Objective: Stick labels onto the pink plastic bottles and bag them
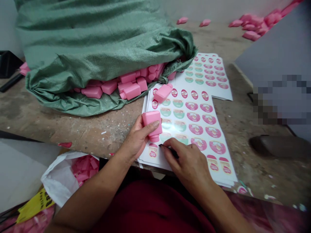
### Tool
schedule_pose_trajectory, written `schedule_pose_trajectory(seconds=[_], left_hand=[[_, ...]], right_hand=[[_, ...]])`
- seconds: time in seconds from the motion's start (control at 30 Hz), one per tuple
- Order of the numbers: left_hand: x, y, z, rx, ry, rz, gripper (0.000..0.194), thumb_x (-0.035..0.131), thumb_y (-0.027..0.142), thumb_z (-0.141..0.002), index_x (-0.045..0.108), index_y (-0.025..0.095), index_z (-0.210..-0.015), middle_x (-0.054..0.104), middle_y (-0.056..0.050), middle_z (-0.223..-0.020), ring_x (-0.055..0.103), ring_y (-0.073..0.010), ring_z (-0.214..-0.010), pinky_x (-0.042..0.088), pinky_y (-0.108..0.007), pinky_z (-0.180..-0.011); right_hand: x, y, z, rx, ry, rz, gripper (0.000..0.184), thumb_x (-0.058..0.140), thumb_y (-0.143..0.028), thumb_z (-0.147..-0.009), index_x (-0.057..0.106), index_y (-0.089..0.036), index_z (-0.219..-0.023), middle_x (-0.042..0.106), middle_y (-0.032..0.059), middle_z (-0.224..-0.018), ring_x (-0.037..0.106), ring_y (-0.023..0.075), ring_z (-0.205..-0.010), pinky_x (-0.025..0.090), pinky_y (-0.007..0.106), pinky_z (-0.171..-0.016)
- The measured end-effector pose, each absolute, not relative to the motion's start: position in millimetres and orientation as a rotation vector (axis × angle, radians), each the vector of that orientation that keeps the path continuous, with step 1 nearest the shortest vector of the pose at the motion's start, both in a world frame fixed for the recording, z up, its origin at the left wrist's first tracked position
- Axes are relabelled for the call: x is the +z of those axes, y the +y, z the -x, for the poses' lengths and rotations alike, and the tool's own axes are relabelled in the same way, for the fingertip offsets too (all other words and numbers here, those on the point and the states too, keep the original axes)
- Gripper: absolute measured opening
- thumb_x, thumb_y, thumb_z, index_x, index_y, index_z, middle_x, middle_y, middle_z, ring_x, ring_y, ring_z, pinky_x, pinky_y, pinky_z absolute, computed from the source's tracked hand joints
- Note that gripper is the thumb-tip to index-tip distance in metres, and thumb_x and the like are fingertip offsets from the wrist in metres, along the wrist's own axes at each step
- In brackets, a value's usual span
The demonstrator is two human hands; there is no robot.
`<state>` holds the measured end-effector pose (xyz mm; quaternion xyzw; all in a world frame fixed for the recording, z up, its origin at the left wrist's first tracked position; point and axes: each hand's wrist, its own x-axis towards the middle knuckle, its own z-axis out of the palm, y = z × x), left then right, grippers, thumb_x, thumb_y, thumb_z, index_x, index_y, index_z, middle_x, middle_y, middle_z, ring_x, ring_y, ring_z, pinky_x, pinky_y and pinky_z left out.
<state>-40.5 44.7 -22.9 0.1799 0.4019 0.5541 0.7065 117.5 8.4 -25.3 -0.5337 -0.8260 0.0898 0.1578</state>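
From the head view, I see the left hand [136, 139] gripping a pink bottle [152, 122] over the left edge of the sticker sheets [160, 160], neck toward the near side. The right hand [188, 158] pinches a small dark tool [173, 152] just right of it — which kind, I can't tell. A second bottle [163, 93] lies farther off — beside the green sack [97, 48].

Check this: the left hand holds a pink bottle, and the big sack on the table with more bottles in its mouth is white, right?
Not quite: the big sack on the table is green, not white, as the head view shows. The left hand does hold a pink bottle.
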Motion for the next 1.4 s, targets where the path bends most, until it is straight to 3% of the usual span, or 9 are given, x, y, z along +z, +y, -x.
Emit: schedule_pose_trajectory(seconds=[0.27, 0.53, 0.9, 1.07, 1.17, 1.27, 1.4], left_hand=[[-21.4, 44.6, 41.3, 1.21, 0.905, -0.397, 0.039, 0.083, 0.025, -0.065, 0.062, 0.018, -0.098, 0.066, -0.002, -0.089, 0.058, -0.0154, -0.086, 0.043, -0.026, -0.074], [-21.3, 45.4, 41.3, 1.222, 0.881, -0.356, 0.037, 0.082, 0.022, -0.068, 0.063, 0.017, -0.099, 0.069, -0.005, -0.095, 0.062, -0.0163, -0.09, 0.045, -0.03, -0.085], [-19.8, 46.2, 40.7, 1.242, 0.871, -0.323, 0.034, 0.078, 0.017, -0.07, 0.063, 0.015, -0.1, 0.07, -0.005, -0.095, 0.062, -0.0146, -0.085, 0.048, -0.029, -0.085], [-20.8, 45.7, 40.9, 1.228, 0.89, -0.358, 0.036, 0.08, 0.021, -0.069, 0.064, 0.016, -0.1, 0.07, -0.006, -0.096, 0.064, -0.0178, -0.091, 0.047, -0.03, -0.085], [-19.5, 45.3, 40.8, 1.215, 0.886, -0.35, 0.036, 0.079, 0.02, -0.07, 0.064, 0.016, -0.102, 0.071, -0.006, -0.097, 0.064, -0.0172, -0.092, 0.048, -0.03, -0.088], [-17.5, 45.1, 41.4, 1.219, 0.885, -0.309, 0.038, 0.078, 0.017, -0.071, 0.063, 0.016, -0.105, 0.073, -0.006, -0.096, 0.065, -0.016, -0.09, 0.048, -0.029, -0.089], [-19.6, 46.8, 42.7, 1.236, 0.91, -0.292, 0.035, 0.075, 0.015, -0.074, 0.063, 0.014, -0.106, 0.074, -0.007, -0.095, 0.068, -0.0168, -0.092, 0.05, -0.028, -0.086]], right_hand=[[-24.7, 8.9, -112.8, 0.029, -2.419, 1.488, 0.02, 0.049, -0.024, -0.093, 0.063, -0.021, -0.079, 0.071, 0.0012, -0.064, 0.041, 0.0164, -0.046, 0.029, 0.032, -0.062], [-24.5, 13.2, -120.9, 0.628, -2.227, 1.644, 0.016, 0.052, -0.035, -0.091, 0.063, -0.026, -0.086, 0.07, -0.0015, -0.07, 0.059, 0.0192, -0.059, 0.034, 0.027, -0.057], [-26.2, 10.8, -117.5, 0.2, -2.329, 1.491, 0.021, 0.048, -0.028, -0.094, 0.063, -0.022, -0.081, 0.065, -0.0015, -0.058, 0.041, 0.0166, -0.049, 0.028, 0.029, -0.059], [-25.4, 11.9, -115.5, 0.089, -2.405, 1.424, 0.021, 0.048, -0.025, -0.094, 0.063, -0.02, -0.079, 0.069, 0.0005, -0.063, 0.041, 0.0154, -0.047, 0.027, 0.031, -0.062], [-23.6, 12.9, -115.4, 0.212, -2.381, 1.46, 0.021, 0.047, -0.024, -0.094, 0.062, -0.02, -0.081, 0.07, 0.0009, -0.066, 0.049, 0.0155, -0.05, 0.028, 0.031, -0.063], [-19.4, 13.1, -116.4, 0.534, -2.284, 1.532, 0.016, 0.05, -0.025, -0.093, 0.063, -0.022, -0.084, 0.071, -0.001, -0.072, 0.059, 0.0165, -0.06, 0.032, 0.029, -0.064], [-19.3, 12.5, -119.2, 0.667, -2.205, 1.59, 0.012, 0.052, -0.026, -0.092, 0.063, -0.023, -0.086, 0.071, -0.002, -0.074, 0.06, 0.0167, -0.065, 0.034, 0.029, -0.067]])
